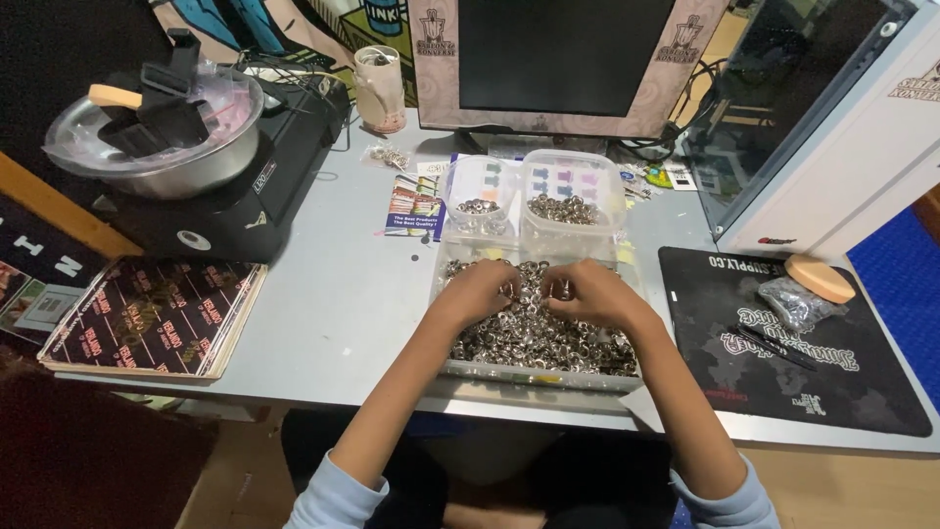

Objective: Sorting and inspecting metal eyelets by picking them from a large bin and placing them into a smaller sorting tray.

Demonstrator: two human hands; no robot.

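Both hands, left hand and right hand, hid their fingertips among the metal rings. The monitor was cut off at the top edge. The rings were too small to tell apart.

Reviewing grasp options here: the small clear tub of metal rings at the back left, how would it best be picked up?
Take the small clear tub by its rim from above, fingers on opposite walls. It stands upright and open-topped, rings low inside; the larger tub crowds its right side, and the tray where both hands work lies in front.
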